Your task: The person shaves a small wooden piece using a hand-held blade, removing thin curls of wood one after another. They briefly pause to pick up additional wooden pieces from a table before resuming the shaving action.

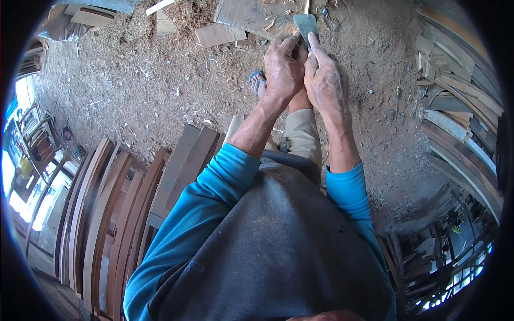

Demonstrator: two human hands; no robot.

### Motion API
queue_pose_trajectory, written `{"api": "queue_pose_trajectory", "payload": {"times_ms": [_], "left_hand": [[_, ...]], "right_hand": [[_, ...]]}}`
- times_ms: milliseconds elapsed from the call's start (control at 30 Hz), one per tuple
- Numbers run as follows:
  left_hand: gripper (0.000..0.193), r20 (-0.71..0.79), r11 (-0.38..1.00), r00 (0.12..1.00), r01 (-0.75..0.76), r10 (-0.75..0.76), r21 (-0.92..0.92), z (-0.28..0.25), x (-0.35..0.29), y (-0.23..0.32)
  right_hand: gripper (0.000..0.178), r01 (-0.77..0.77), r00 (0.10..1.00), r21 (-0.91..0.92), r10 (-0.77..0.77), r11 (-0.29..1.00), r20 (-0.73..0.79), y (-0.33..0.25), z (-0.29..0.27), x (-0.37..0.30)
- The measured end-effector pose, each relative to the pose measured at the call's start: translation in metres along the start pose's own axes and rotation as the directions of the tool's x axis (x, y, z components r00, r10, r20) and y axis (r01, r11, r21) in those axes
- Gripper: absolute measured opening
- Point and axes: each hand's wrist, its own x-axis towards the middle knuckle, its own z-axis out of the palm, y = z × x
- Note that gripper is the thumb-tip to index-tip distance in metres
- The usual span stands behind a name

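Note:
Both my hands are together in front of me at the top of the view, at a flat grey blade-like piece (305, 24) that widens at its far end. My right hand (326, 80) is closed on its near end, with the index finger stretched along it. Fingers curled, my left hand (285, 65) pinches close by at the same end; what exactly lies between its fingertips is hidden. A thin pale stick (307, 7) shows just beyond the grey piece. The exact kind of the grey piece cannot be made out.
Sawdust and shavings cover the ground (155, 80). A wooden board (246, 15) lies ahead, beside a smaller plank (219, 35). Long timbers (107, 214) are stacked at left, more boards (455, 128) at right. A screwdriver-like tool (398, 92) lies on the right. My sandalled foot (258, 81) is below.

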Motion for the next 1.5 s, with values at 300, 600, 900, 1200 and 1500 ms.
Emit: {"api": "queue_pose_trajectory", "payload": {"times_ms": [300, 600, 900, 1200, 1500], "left_hand": [[0.021, 0.002, 0.995, 0.996, -0.088, 0.088, 0.040, -0.002, 0.002, 0.002], [0.021, 0.043, 0.991, 0.995, -0.094, 0.090, 0.091, -0.007, 0.003, 0.006], [0.023, 0.042, 0.988, 0.990, -0.137, 0.134, 0.066, -0.008, 0.007, -0.003], [0.024, 0.127, 0.997, 0.990, -0.064, 0.057, 0.050, -0.013, 0.009, 0.001], [0.022, 0.116, 0.988, 0.987, -0.121, 0.109, 0.100, -0.017, 0.010, -0.002]], "right_hand": [[0.045, -0.117, 0.990, 0.018, 0.115, 0.993, 0.081, -0.014, -0.009, 0.047], [0.043, -0.068, 0.997, 0.277, 0.074, 0.959, -0.011, 0.001, -0.013, 0.000], [0.039, -0.103, 0.993, 0.159, 0.093, 0.982, 0.069, -0.004, -0.009, 0.009], [0.044, -0.080, 0.997, 0.223, 0.081, 0.971, 0.007, 0.000, -0.009, 0.043], [0.042, -0.142, 0.985, 0.212, 0.117, 0.967, 0.125, -0.004, -0.016, -0.027]]}}
